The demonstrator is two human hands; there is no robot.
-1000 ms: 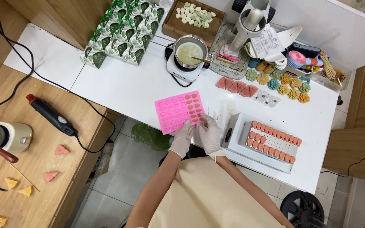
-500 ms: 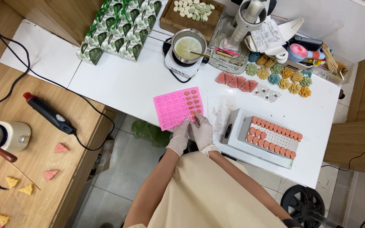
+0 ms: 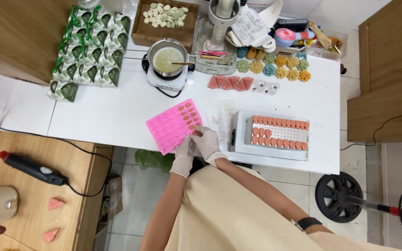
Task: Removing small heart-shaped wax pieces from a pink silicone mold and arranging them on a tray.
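A pink silicone mould with many small cavities lies on the white table, tilted. Several cavities near its right edge hold salmon-coloured pieces. My left hand, in a white glove, rests at the mould's near right corner. My right hand, also gloved, touches the mould's right edge with its fingertips. Right of my hands stands a white tray carrying two rows of salmon-coloured pieces.
A small pot of pale liquid sits on a white hotplate behind the mould. Green-and-white packets fill the table's left. Flower-shaped pieces and pink triangles lie at the back. A wooden bench with a black tool stands left; a fan base right.
The view has shifted. Both hands stay at the mould's near right corner, the right hand now a little higher along its right edge.
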